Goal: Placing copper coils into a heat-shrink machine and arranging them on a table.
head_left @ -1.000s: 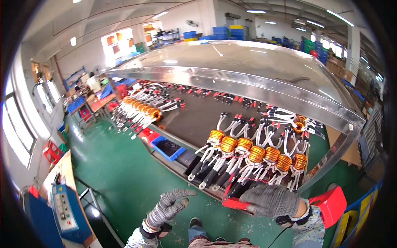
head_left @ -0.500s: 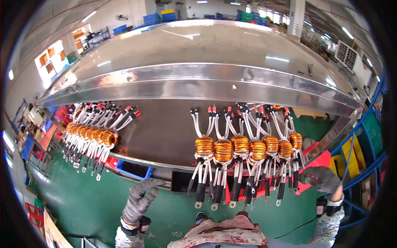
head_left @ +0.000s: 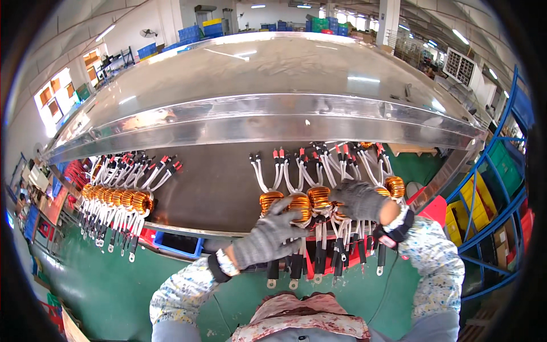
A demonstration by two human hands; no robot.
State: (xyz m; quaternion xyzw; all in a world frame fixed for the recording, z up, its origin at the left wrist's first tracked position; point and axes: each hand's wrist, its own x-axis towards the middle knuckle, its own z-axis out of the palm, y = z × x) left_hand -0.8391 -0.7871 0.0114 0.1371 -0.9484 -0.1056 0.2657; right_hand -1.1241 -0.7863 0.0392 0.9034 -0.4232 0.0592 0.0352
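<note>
A row of copper-wound toroidal coils (head_left: 319,198) lies at the right of the lower metal shelf (head_left: 211,182). White-sleeved leads run from both sides of each, with red or black ends at the back and ring terminals hanging over the front edge. My left hand (head_left: 268,236), in a grey glove, rests with spread fingers on the coils at the row's left end. Over the coils further right lies my right hand (head_left: 362,200), gloved alike, its fingertips partly hidden among them. Whether it grips one, I cannot tell.
A second group of similar coils (head_left: 117,197) sits at the shelf's left. Above the shelf runs a metal beam (head_left: 256,117) below the wide tabletop (head_left: 273,62). Under the front edge are a blue bin (head_left: 178,244) and red bins (head_left: 430,210). A blue rack (head_left: 493,194) stands at the right.
Both hands have moved inward and forward from either side, away from the space before the shelf, onto the right row of coils. The view has shifted slightly.
</note>
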